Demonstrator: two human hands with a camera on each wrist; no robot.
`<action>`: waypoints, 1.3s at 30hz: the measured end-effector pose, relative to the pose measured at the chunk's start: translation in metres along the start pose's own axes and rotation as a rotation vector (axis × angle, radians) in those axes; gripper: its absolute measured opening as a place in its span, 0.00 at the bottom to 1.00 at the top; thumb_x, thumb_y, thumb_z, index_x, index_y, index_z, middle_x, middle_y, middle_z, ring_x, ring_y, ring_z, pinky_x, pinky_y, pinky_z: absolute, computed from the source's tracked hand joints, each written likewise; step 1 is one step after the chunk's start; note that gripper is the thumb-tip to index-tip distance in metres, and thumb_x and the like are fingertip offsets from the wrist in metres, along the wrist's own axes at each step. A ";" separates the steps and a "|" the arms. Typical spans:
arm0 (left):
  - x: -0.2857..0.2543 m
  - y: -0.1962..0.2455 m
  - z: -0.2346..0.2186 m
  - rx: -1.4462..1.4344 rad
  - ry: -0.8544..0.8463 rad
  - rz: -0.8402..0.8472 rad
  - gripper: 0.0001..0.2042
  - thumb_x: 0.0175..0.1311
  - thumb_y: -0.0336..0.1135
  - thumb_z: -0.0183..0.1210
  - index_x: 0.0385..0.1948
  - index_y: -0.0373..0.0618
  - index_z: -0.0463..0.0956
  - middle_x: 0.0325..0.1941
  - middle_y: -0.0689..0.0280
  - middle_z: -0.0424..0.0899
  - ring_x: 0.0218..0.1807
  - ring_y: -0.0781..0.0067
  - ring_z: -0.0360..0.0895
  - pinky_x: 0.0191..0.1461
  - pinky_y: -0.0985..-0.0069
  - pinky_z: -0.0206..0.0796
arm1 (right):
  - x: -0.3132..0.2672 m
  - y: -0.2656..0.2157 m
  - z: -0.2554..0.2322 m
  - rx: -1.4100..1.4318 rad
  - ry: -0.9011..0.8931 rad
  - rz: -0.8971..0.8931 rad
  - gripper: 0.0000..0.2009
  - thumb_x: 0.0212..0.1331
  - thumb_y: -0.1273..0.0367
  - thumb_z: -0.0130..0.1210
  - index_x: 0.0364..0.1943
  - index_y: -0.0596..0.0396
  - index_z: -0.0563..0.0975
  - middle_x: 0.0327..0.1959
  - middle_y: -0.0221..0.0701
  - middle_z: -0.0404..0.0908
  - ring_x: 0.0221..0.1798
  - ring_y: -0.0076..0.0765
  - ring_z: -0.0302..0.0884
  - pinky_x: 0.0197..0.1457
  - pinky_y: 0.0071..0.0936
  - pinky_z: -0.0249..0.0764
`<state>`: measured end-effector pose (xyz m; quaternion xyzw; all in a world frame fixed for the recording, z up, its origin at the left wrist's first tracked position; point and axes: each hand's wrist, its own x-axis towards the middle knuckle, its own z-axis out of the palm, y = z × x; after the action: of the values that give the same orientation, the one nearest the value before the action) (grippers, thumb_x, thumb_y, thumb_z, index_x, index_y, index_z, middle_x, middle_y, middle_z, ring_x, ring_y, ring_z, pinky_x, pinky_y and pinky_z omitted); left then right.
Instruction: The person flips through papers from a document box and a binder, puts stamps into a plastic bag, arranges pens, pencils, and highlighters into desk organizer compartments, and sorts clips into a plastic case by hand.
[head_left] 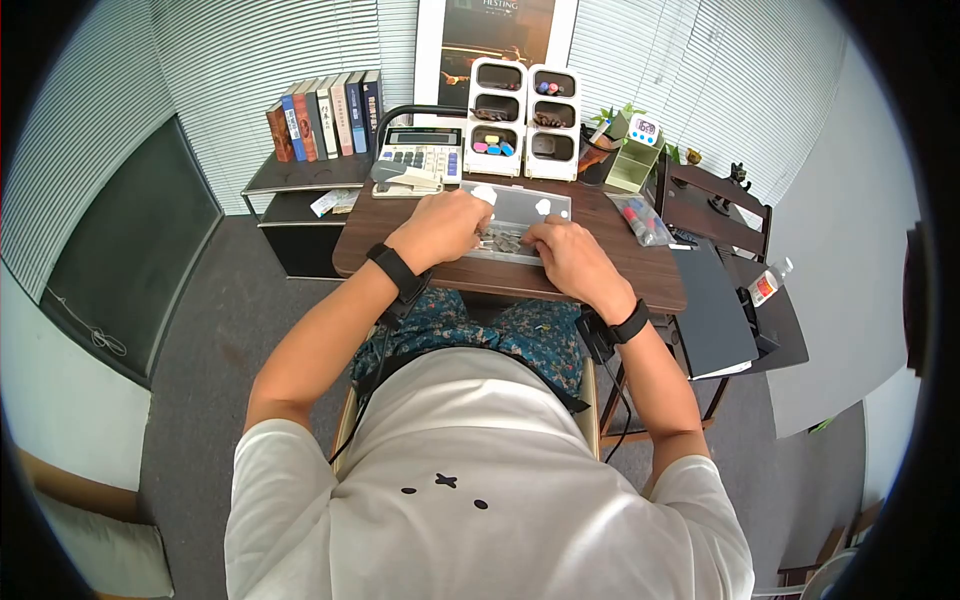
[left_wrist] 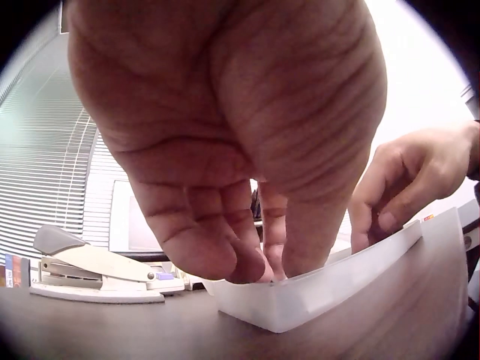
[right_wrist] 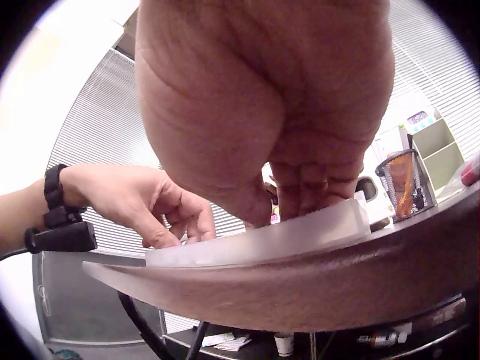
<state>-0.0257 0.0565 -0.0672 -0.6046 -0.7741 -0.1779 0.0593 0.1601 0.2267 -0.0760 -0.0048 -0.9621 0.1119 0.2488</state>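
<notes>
A translucent plastic box (head_left: pixel 515 259) stands at the front of the brown desk, small metallic pieces (head_left: pixel 503 243) inside. Its grey, see-through lid (head_left: pixel 520 209) tilts up behind, carrying white patches. At the box's left end is my left hand (head_left: pixel 440 229), fingers bent downward and thumb dipping behind the front wall (left_wrist: pixel 300 300). Opposite it, my right hand (head_left: pixel 578 258) reaches over the right part, fingertips pointing down among the pieces. In the right wrist view the front wall (right_wrist: pixel 262 241) hides those fingertips; whether either hand pinches a piece I cannot tell.
Behind the box, a calculator (head_left: pixel 428 152) with a stapler (head_left: pixel 405 178) sits left of white organizer bins (head_left: pixel 497 118). A mesh pen cup (head_left: pixel 597 160) and green clock holder (head_left: pixel 634 160) stand at the back right. A clear bag (head_left: pixel 643 221) lies on the right.
</notes>
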 end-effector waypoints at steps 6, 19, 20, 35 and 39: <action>0.001 -0.004 0.004 0.041 0.024 -0.009 0.07 0.58 0.30 0.70 0.36 0.46 0.84 0.39 0.58 0.89 0.46 0.51 0.87 0.50 0.55 0.77 | -0.001 0.001 0.003 0.035 0.014 -0.031 0.09 0.63 0.79 0.55 0.42 0.61 0.86 0.38 0.53 0.83 0.43 0.65 0.83 0.52 0.52 0.78; 0.008 -0.005 0.002 -0.241 0.111 0.105 0.04 0.63 0.28 0.66 0.37 0.41 0.82 0.34 0.55 0.89 0.37 0.53 0.86 0.44 0.59 0.77 | 0.000 -0.001 0.002 0.039 0.041 -0.030 0.05 0.64 0.77 0.57 0.40 0.62 0.82 0.39 0.51 0.83 0.44 0.64 0.83 0.52 0.53 0.78; 0.009 -0.005 0.003 -0.370 0.095 0.133 0.05 0.64 0.27 0.67 0.38 0.39 0.82 0.33 0.56 0.89 0.34 0.58 0.86 0.42 0.63 0.76 | 0.001 -0.004 0.001 0.052 0.057 -0.020 0.05 0.64 0.76 0.58 0.40 0.62 0.82 0.40 0.51 0.83 0.44 0.64 0.83 0.51 0.53 0.77; 0.011 0.013 0.006 -0.545 0.125 0.102 0.10 0.63 0.26 0.68 0.43 0.37 0.80 0.31 0.59 0.88 0.33 0.70 0.84 0.40 0.69 0.74 | 0.011 -0.014 -0.009 0.240 0.129 0.190 0.06 0.63 0.72 0.65 0.34 0.62 0.83 0.30 0.51 0.86 0.37 0.60 0.87 0.41 0.48 0.80; 0.011 0.003 0.009 -0.470 0.110 0.105 0.09 0.63 0.26 0.68 0.42 0.36 0.80 0.32 0.59 0.89 0.33 0.68 0.85 0.40 0.68 0.75 | 0.007 0.012 -0.011 0.033 0.119 0.206 0.07 0.62 0.69 0.66 0.34 0.61 0.85 0.31 0.50 0.87 0.39 0.61 0.87 0.45 0.51 0.81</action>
<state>-0.0245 0.0708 -0.0715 -0.6307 -0.6744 -0.3826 -0.0318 0.1589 0.2414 -0.0656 -0.1063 -0.9381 0.1523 0.2924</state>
